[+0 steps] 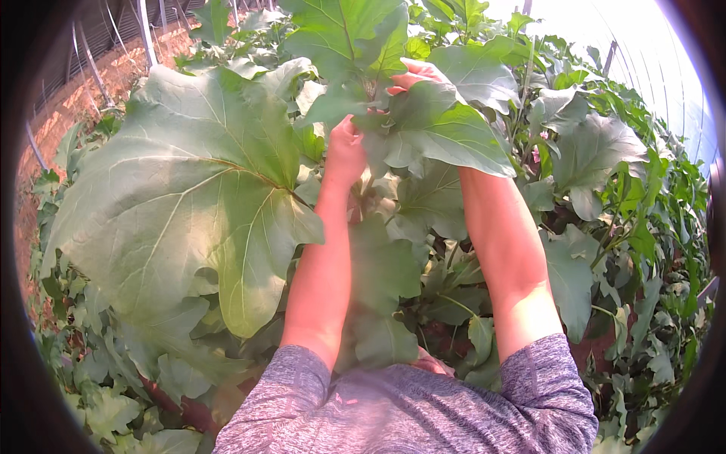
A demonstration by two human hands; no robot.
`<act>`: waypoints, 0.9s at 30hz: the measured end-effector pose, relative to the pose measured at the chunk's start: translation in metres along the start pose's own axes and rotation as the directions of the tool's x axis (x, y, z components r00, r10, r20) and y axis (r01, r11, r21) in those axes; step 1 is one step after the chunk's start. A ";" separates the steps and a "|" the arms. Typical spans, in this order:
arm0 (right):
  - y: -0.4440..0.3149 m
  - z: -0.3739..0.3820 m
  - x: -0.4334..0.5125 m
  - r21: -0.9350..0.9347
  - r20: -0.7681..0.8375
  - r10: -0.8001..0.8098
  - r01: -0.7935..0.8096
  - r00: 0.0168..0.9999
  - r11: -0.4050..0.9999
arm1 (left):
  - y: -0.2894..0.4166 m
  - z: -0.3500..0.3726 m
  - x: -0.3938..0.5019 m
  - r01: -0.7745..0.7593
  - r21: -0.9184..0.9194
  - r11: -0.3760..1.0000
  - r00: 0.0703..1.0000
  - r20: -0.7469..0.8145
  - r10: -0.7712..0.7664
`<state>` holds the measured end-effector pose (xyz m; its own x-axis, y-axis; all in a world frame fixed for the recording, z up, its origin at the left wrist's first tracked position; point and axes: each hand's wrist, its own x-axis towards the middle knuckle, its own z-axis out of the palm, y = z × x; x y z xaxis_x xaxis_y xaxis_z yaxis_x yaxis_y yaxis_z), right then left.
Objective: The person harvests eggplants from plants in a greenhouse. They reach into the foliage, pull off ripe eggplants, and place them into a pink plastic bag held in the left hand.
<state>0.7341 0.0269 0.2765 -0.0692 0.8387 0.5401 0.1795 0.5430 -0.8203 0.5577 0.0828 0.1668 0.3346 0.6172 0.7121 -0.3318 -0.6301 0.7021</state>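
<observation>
Both my arms reach up into a tall broad-leaved plant, which looks like an eggplant. My left hand (347, 146) has its fingers curled beside the plant's upper stem (371, 91); whether something is pinched in them is hidden. Higher and to the right, my right hand (417, 75) is behind a lobed green leaf (448, 127), with only some bent fingers and the back of the hand showing. A very large leaf (187, 187) spreads left of my left forearm. Another big upright leaf (346, 34) rises above both hands.
Dense leafy plants surround me, with small pink flowers (536, 153) at right. Metal posts (146, 34) and pale strings stand before an earthen wall (127, 62) at upper left. A bright translucent greenhouse cover (641, 51) curves at upper right. Reddish soil shows low between leaves.
</observation>
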 end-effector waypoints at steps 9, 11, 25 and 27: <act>-0.025 0.008 0.003 -0.048 -0.137 0.193 -0.201 0.971 0.978 | -0.016 -0.013 0.039 0.217 -0.305 0.927 0.966 -0.071 -0.249; -0.037 0.005 -0.002 0.086 -0.041 0.186 -0.182 0.982 0.979 | -0.012 -0.003 0.044 0.213 -0.185 0.959 0.974 -0.033 -0.222; -0.007 -0.050 -0.058 -0.450 -0.210 0.078 -0.167 0.975 0.877 | 0.014 0.039 0.035 0.116 -0.127 0.985 0.979 0.181 -0.092; -0.004 -0.047 -0.056 -0.592 -0.045 -0.047 0.012 0.998 0.806 | 0.014 0.040 0.035 0.084 -0.117 0.990 0.984 0.168 -0.064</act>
<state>0.7836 -0.0246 0.2585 -0.0336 0.8095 0.5861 0.7250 0.4234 -0.5432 0.5998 0.0763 0.2011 0.4987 0.5684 0.6544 -0.4029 -0.5165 0.7556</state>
